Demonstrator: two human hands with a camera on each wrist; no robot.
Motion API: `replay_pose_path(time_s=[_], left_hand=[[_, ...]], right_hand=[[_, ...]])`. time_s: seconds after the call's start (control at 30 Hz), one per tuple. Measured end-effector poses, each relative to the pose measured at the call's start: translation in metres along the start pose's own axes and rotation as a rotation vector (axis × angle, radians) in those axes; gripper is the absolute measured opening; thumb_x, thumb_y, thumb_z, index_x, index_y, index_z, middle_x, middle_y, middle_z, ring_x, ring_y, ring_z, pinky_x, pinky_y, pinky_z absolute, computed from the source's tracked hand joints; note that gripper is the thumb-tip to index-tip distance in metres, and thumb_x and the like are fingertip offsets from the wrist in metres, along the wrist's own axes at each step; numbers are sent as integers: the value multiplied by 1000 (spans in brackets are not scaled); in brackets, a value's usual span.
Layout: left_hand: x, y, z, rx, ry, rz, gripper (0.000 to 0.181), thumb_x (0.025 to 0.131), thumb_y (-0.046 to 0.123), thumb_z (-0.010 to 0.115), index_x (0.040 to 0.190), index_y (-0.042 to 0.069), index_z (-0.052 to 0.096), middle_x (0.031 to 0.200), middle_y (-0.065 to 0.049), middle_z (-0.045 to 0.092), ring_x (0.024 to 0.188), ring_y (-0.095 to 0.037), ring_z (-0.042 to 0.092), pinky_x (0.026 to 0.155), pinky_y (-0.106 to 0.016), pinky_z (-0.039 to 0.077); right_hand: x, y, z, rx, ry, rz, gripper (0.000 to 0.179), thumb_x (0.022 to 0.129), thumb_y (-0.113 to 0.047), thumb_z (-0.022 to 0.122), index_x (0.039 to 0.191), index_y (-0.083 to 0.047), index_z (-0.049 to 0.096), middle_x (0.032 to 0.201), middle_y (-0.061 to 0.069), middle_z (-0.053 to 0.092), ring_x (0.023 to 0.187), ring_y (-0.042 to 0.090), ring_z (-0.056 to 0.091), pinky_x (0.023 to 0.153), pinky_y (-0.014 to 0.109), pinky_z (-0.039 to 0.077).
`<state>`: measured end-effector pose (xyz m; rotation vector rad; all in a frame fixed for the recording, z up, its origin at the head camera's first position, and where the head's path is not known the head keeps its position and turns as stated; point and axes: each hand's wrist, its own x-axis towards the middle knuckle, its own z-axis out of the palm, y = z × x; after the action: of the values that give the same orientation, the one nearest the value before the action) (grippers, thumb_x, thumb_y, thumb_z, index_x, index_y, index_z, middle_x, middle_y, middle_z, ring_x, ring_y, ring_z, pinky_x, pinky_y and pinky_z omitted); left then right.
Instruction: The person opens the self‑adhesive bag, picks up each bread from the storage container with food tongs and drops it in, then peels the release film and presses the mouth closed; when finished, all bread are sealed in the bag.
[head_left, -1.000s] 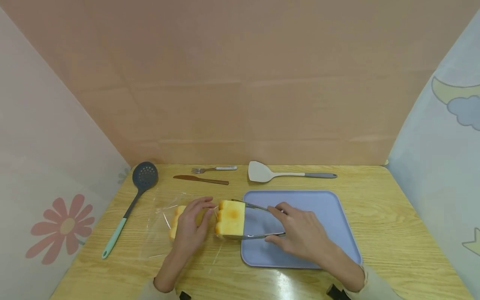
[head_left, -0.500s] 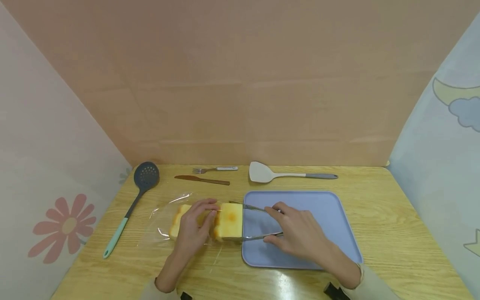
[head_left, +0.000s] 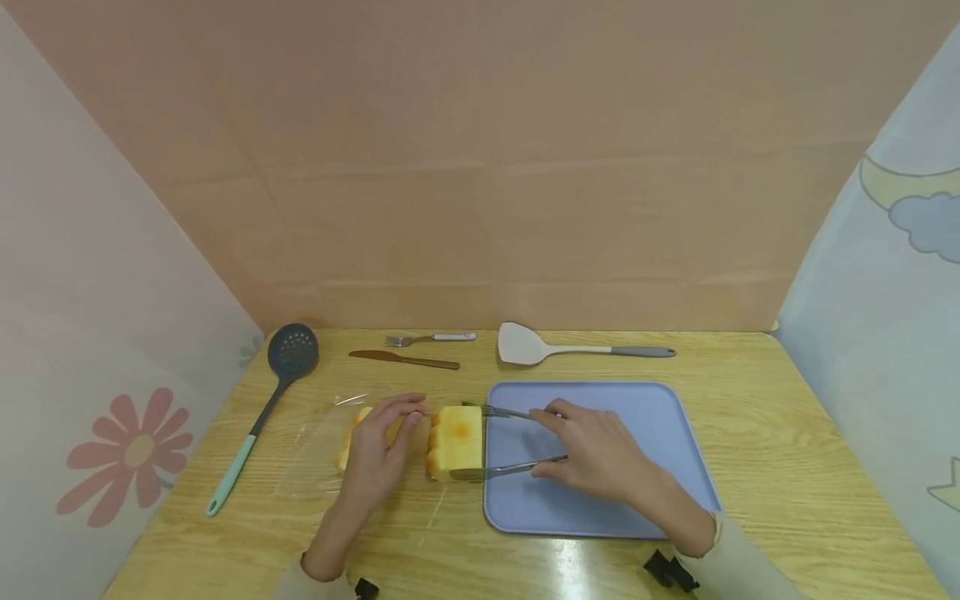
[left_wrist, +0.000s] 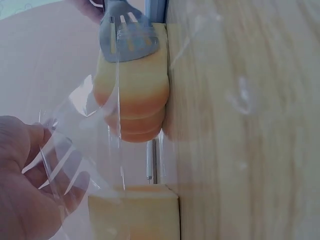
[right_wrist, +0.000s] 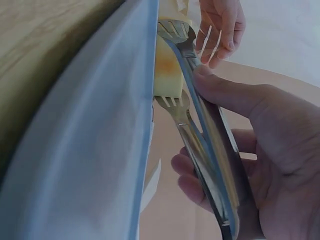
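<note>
My right hand point(head_left: 603, 458) grips metal tongs point(head_left: 521, 468) by their arms. The slotted heads of the tongs lie at two opposite sides of a stack of yellow toast bread point(head_left: 461, 437) with browned, bumpy crust, left of the tray. Between thumb and fingers, my left hand point(head_left: 375, 458) pinches the edge of a clear plastic bag point(head_left: 311, 467). A second piece of toast bread point(left_wrist: 135, 215) is partly hidden behind that hand in the head view. In the left wrist view, the film overlaps both breads.
A blue-purple tray point(head_left: 600, 512) lies under the right hand. Along the back are a fork point(head_left: 431, 338), a brown knife point(head_left: 403, 360) and a white spatula point(head_left: 525, 345). A skimmer point(head_left: 292, 354) with a green handle lies at the left. Walls enclose the table.
The bread in the tongs has shifted slightly left and towards me. The tongs' near head has turned and now shows more of its flat face. My left hand has drawn slightly left.
</note>
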<state>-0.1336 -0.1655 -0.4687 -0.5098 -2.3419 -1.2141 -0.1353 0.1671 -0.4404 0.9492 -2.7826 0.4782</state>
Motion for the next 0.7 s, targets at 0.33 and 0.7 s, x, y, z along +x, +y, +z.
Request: replay_pose_path(time_s=[0.33, 0.7], left_hand=[[-2, 3, 4, -14, -28, -17, 12, 106, 1, 72, 110, 9, 81, 131, -12, 78, 122, -38, 75, 100, -61, 61], [-1, 1, 1, 35, -48, 3, 9, 101, 4, 79, 110, 6, 82, 130, -12, 78, 123, -37, 75, 102, -59, 62]], right_hand=[[0, -3, 11, -5, 49, -13, 66, 87, -50, 95, 137, -10, 78, 124, 6, 79, 79, 14, 75, 59, 30, 58], [-5, -4, 7, -43, -9, -27, 71, 85, -51, 96, 138, -9, 76, 124, 5, 77, 78, 12, 71, 55, 23, 50]])
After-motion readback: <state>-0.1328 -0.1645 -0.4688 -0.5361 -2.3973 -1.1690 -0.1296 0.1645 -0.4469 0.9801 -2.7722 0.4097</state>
